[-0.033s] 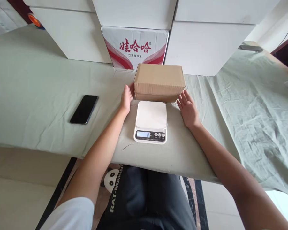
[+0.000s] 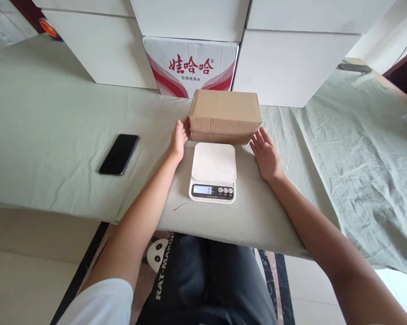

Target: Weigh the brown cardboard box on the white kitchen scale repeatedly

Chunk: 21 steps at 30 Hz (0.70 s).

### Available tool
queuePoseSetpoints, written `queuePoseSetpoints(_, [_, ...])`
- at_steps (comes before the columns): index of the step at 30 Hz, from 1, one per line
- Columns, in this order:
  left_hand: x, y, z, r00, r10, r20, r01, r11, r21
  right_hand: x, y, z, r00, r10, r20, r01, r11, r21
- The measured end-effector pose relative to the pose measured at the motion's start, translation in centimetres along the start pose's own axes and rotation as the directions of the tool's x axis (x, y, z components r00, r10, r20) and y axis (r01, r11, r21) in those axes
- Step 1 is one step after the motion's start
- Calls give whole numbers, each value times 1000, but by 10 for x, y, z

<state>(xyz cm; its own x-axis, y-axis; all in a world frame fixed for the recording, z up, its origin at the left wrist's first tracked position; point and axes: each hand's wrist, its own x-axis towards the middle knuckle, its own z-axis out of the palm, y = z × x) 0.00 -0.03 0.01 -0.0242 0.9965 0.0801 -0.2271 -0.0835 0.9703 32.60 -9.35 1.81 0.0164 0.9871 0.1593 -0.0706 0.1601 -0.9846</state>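
A plain brown corrugated cardboard box sat on the pale green cloth-covered table, directly behind a small white digital kitchen scale whose display read zero and whose platform was bare. Both hands flanked the box, one at each end, a placement that would suit a two-sided lift. The left hand lay against the box's left end, fingers loosely extended, fingertips apparently touching the cardboard, though contact was hard to confirm from this angle. The right hand was open, palm turned up and inward, fingers spread, just beside the box's right lower corner and seemingly apart from it. Neither hand gripped anything. A black smartphone lay well apart to the left. A red-and-white printed carton stood behind the box, between white cabinets.
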Motion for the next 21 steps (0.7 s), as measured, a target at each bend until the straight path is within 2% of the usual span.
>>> queuePoseSetpoints(6, [-1, 0, -1, 999, -1, 38, -1, 998, 57, -1, 0, 0, 1000, 15, 24, -16, 999, 30])
queuePoseSetpoints(15, [1, -8, -6, 996, 39, 83, -40, 999, 6, 2, 0, 8, 998, 5, 67, -10, 996, 84])
queuePoseSetpoints(18, [-2, -2, -2, 992, 112, 65, -111, 994, -24, 0, -4, 12, 996, -66, 55, 63, 996, 56])
queuePoseSetpoints(21, [-9, 16, 5, 962, 272, -33, -273, 960, -57, -6, -12, 15, 983, -185, -15, 185, 982, 38])
